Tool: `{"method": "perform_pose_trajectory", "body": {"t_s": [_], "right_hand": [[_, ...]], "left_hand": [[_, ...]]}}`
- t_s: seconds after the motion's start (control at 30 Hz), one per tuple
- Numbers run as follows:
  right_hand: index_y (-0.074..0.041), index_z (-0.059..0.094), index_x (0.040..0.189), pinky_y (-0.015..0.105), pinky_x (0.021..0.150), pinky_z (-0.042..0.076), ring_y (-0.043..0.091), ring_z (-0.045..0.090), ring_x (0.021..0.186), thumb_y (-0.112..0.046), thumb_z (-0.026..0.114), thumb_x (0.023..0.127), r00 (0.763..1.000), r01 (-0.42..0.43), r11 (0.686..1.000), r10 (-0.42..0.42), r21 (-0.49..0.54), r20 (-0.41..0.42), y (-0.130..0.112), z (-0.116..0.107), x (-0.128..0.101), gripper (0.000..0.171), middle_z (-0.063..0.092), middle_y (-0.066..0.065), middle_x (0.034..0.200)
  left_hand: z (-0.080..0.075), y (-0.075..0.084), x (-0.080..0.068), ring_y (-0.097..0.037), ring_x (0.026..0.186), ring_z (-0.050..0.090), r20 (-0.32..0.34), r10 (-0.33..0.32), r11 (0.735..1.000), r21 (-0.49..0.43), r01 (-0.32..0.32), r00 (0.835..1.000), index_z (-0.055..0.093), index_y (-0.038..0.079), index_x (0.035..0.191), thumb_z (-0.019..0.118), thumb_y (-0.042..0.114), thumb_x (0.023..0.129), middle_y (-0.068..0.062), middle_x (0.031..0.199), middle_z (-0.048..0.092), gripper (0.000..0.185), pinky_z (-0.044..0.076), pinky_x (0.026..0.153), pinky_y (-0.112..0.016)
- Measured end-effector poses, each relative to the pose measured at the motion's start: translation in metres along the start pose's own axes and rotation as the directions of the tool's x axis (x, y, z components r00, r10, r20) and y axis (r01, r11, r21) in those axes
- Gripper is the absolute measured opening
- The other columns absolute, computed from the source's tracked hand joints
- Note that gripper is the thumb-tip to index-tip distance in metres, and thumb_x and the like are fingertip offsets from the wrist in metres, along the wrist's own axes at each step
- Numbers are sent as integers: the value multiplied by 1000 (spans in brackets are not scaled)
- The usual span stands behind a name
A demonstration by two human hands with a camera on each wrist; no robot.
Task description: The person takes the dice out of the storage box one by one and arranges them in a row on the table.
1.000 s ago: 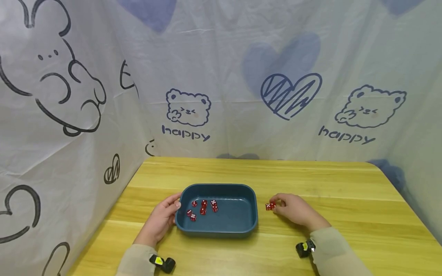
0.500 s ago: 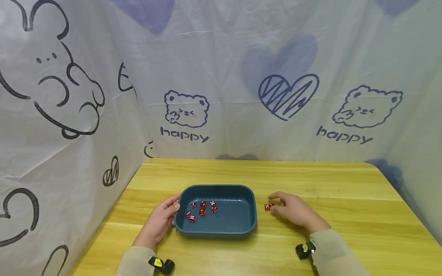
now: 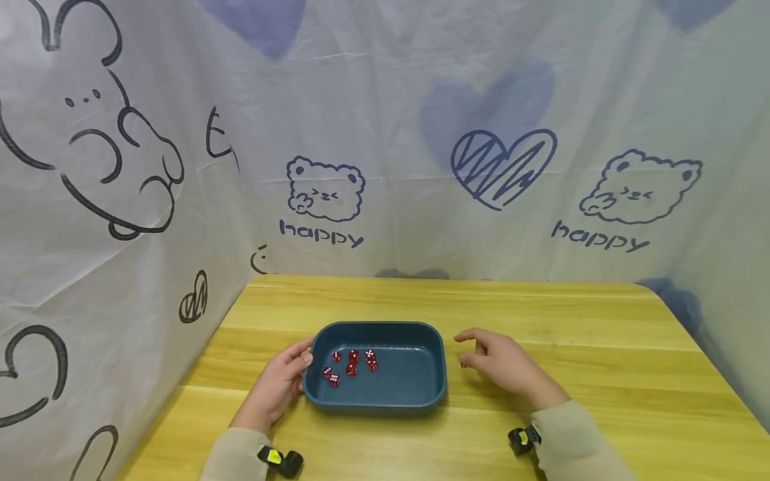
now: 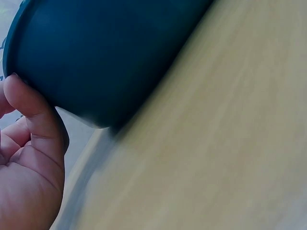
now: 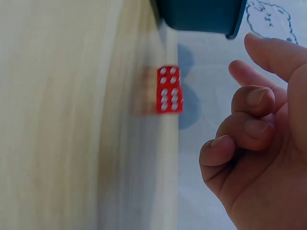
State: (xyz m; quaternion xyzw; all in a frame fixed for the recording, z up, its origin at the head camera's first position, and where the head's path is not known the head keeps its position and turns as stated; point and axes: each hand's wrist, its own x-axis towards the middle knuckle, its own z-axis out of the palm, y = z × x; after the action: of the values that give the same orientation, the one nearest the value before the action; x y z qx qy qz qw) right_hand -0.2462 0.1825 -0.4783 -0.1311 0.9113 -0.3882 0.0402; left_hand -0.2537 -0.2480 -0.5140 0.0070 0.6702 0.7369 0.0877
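My left hand (image 3: 278,384) grips the left end of a dark teal tray (image 3: 409,384), thumb at the rim. In the left wrist view that thumb (image 4: 29,103) lies against the tray's outer wall. Several red dice (image 3: 353,361) with white dots lie inside, toward the tray's left. Right of the tray my right hand (image 3: 505,361) hovers, thumb and index finger apart with nothing between them. It mostly hides a pair of red dice (image 5: 169,89) on the table, which in the right wrist view stand side by side, touching, apart from the fingers.
The wood-grain table (image 3: 601,374) reaches back to a white cloth (image 3: 397,220) with hearts and bear drawings. Another cloth side hangs at the left. Each wrist wears a small black camera (image 3: 522,441).
My right hand has let go of the two dice and shifted slightly left over them, its index finger straightening. The left hand and tray have stayed in place.
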Motion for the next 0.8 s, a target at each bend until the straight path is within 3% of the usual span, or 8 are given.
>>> {"method": "perform_pose_trajectory", "body": {"t_s": [0.4,0.53,0.8], "right_hand": [[-21,67,129,30,54,40,14,45,55,-26,70,97,996,82,996,-81,-29,22,-32,6,0,32,51,-1,67],[-20,67,130,29,54,39,13,43,55,-32,69,98,994,100,995,-98,-24,58,-42,9,1,34,50,-1,67],[-29,67,126,30,54,37,13,40,54,-41,67,98,991,102,994,-100,-23,86,-57,12,5,30,50,-1,67]], "left_hand": [[-1,1,-1,-13,66,50,2,-5,1000,-1,5,1000,47,2,149,55,13,105,-12,108,59,46,47,59,-21],[-1,0,-2,-13,67,50,-1,-12,1000,3,12,1000,46,1,149,54,12,106,-9,105,57,46,46,59,-21],[-1,-1,0,-13,67,50,-5,3,1000,-1,-3,1000,47,2,149,56,14,105,-10,109,60,47,47,58,-21]]}}
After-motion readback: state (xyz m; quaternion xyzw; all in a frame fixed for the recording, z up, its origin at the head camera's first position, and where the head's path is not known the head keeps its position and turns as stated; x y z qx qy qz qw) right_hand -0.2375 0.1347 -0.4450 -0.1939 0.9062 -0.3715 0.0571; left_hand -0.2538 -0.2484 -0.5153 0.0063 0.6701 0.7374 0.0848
